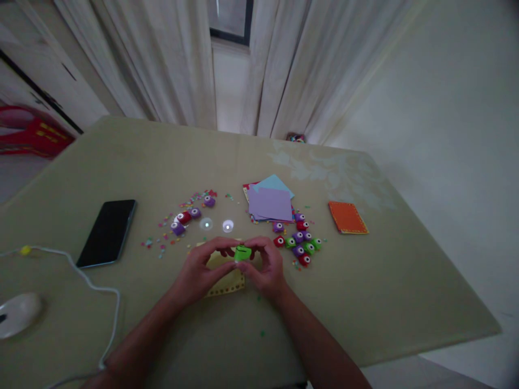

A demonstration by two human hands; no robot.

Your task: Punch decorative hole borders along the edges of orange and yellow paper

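Note:
Between the fingertips of both hands is a small bright green block-like toy (242, 253) with a dark line on it. My left hand (208, 265) pinches it from the left, thumb below and index finger on top. From the right, my right hand (265, 265) grips the same toy in a similar pinch. Under the hands lies a yellow card (227, 283) with a dotted border, partly covered by the left hand. To the right sits a cluster of purple, red and green one-eyed toys (299, 237). More purple and red eyed toys (184, 218) lie to the left.
Purple paper sheets (270, 204) and a light blue sheet (275, 182) are stacked behind the hands. An orange square (348, 218) lies right. At left are a black phone (108, 232), a white cable (90, 282) and a white mouse (20, 313). Tiny colourful bits (162, 237) are scattered around.

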